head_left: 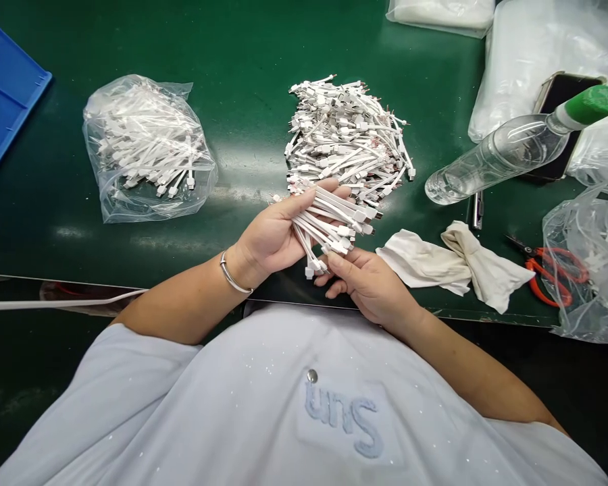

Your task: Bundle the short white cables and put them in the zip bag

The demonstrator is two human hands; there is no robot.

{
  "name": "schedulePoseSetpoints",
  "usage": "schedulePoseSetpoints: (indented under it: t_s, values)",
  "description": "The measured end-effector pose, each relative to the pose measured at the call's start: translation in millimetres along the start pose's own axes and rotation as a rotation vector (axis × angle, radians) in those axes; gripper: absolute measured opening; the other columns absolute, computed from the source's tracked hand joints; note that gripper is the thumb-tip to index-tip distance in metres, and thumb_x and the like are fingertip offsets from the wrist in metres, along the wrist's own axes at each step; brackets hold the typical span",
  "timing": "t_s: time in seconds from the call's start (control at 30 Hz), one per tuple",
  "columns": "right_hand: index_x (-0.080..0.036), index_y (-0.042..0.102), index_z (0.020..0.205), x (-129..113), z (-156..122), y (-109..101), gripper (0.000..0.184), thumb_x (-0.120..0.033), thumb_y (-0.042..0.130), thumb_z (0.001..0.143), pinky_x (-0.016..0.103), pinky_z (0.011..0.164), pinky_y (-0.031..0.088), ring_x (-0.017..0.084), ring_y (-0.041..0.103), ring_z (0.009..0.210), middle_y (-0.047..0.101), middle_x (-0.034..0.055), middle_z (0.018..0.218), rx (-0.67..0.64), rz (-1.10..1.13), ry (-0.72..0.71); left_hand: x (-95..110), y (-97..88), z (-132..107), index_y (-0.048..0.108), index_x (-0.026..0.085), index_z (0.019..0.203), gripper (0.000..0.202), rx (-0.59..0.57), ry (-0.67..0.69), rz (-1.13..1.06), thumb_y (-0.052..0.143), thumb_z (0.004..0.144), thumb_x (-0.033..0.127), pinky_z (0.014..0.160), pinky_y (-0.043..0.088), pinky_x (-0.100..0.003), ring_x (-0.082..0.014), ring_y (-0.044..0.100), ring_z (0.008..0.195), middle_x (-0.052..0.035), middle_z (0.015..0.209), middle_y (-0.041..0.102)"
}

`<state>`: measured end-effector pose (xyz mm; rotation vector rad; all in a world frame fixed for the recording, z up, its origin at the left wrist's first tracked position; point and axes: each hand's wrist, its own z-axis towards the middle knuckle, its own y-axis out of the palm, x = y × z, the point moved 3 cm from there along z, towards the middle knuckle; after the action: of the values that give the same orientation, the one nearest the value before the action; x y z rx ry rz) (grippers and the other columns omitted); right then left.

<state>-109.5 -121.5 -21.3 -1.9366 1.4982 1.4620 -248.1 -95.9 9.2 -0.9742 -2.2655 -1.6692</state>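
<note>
My left hand (276,233) is closed around a bundle of short white cables (334,223) with small plugs, palm up, near the table's front edge. My right hand (367,283) sits just below and to the right, its fingertips pinching the lower ends of the same bundle. Right behind the hands lies a loose pile of the same white cables (347,135) on the green table (243,61). A clear plastic bag filled with more of these cables (144,152) rests to the left.
A white cloth (456,266) lies right of my hands, red-handled scissors (550,270) beyond it. A clear bottle with a green cap (517,145) lies on its side over a phone (562,94). Plastic bags (588,270) crowd the right; a blue tray (5,94) sits far left.
</note>
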Motion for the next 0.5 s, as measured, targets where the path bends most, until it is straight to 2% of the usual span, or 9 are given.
schedulePoseSetpoints:
  t_s: [0.1, 0.27, 0.5]
  values:
    - [-0.015, 0.071, 0.082, 1.3, -1.9, 3.3, 0.034, -0.047, 0.075, 0.072, 0.018, 0.050, 0.049, 0.011, 0.063, 0.067, 0.070, 0.0048, 0.081, -0.101, 0.015, 0.106, 0.4, -0.9, -0.2, 0.058, 0.012, 0.122, 0.033, 0.000, 0.006, 0.003, 0.041, 0.095, 0.021, 0.107, 0.042, -0.044, -0.0236, 0.061, 0.116, -0.0089, 0.114, 0.070]
    - [-0.015, 0.068, 0.073, -0.2, -2.5, 0.6, 0.027, -0.039, 0.080, 0.068, 0.015, 0.048, 0.046, 0.008, 0.061, 0.059, 0.068, 0.0015, 0.070, -0.014, 0.043, 0.068, -0.2, -2.6, 0.5, 0.060, 0.012, 0.119, 0.031, 0.018, 0.005, 0.003, 0.043, 0.095, 0.021, 0.108, 0.040, -0.045, -0.0245, 0.060, 0.118, -0.0095, 0.116, 0.068]
    - [-0.014, 0.068, 0.076, -0.8, -2.2, 4.3, 0.031, -0.042, 0.079, 0.068, 0.015, 0.044, 0.044, 0.008, 0.060, 0.058, 0.068, 0.0022, 0.073, -0.042, 0.041, 0.121, 0.4, -3.8, 1.8, 0.062, 0.012, 0.113, 0.027, 0.063, 0.026, 0.018, 0.044, 0.094, 0.021, 0.106, 0.042, -0.043, -0.0226, 0.062, 0.114, -0.0085, 0.111, 0.070]
